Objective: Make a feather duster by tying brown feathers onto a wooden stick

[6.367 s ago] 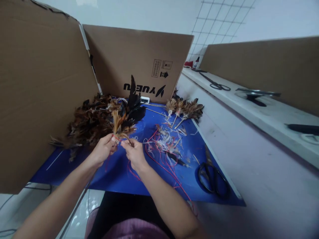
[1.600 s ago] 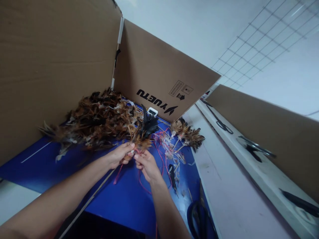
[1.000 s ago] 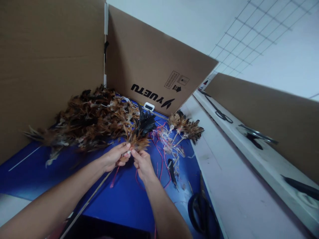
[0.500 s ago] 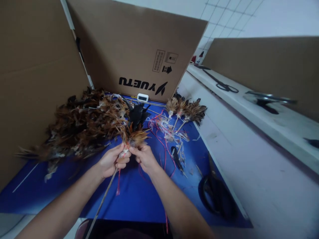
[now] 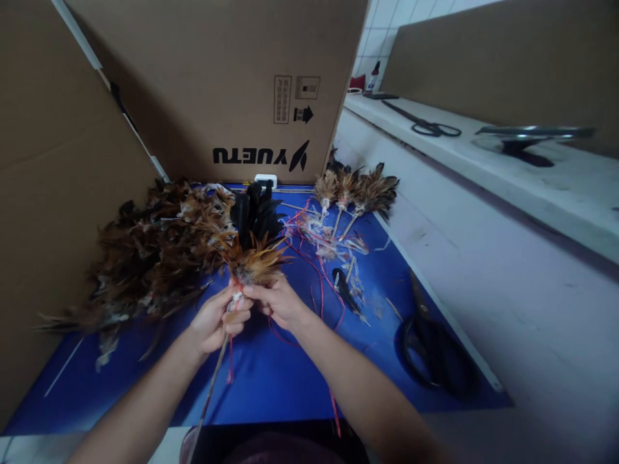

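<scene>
A feather duster (image 5: 256,261) stands in front of me, with black feathers on top and a ruff of brown ones below. My left hand (image 5: 217,316) is closed around its neck, where white quill ends and pink string show. Its thin stick (image 5: 213,386) slants down towards my lap. My right hand (image 5: 280,301) pinches the base of the brown feathers from the right; its fingertips are partly hidden behind them. Pink string (image 5: 276,330) comes out below the right hand, and a short pink end (image 5: 230,367) dangles under the left.
Brown feather bundles (image 5: 159,251) are heaped at the left. Several finished-looking dusters (image 5: 358,200), tangled pink string (image 5: 316,270) and a black feather (image 5: 345,290) lie right. Black scissors (image 5: 430,354) rest near the right edge of the blue tabletop (image 5: 290,386). Cardboard (image 5: 217,77) stands behind.
The view has shifted slightly. In my hands the duster has turned a little, so its black and brown feathers show more fully and upright. Both hands keep their grip.
</scene>
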`<state>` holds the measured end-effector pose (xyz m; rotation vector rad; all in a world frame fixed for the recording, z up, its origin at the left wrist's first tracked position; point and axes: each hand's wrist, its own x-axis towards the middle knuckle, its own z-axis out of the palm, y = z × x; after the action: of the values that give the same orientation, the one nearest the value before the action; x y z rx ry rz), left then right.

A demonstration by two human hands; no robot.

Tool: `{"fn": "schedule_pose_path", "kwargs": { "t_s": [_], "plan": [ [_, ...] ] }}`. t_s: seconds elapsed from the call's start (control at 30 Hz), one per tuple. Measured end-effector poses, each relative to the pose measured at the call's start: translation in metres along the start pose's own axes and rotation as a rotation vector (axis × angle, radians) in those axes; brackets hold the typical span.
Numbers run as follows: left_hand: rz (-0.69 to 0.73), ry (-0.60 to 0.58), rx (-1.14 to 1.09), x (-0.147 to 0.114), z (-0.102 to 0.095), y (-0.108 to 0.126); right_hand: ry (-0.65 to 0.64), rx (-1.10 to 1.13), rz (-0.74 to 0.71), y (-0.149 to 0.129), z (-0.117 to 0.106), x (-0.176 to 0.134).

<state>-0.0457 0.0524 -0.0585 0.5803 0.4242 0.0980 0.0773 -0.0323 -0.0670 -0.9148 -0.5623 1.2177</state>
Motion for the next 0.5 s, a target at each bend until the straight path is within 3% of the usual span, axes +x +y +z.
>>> {"fn": "schedule_pose_path", "kwargs": {
  "t_s": [0.3, 0.4, 0.5],
  "plan": [
    [0.315, 0.313, 0.395, 0.006, 0.008, -0.010, 0.065, -0.044, -0.021, 0.001, 0.000, 0.004],
    [0.369, 0.334, 0.471, 0.006, 0.009, -0.011, 0.134, -0.051, -0.022, 0.001, -0.001, 0.005],
    [0.319, 0.311, 0.513, 0.006, 0.009, -0.010, 0.235, -0.030, -0.011, 0.000, -0.003, 0.006]
  ]
}}
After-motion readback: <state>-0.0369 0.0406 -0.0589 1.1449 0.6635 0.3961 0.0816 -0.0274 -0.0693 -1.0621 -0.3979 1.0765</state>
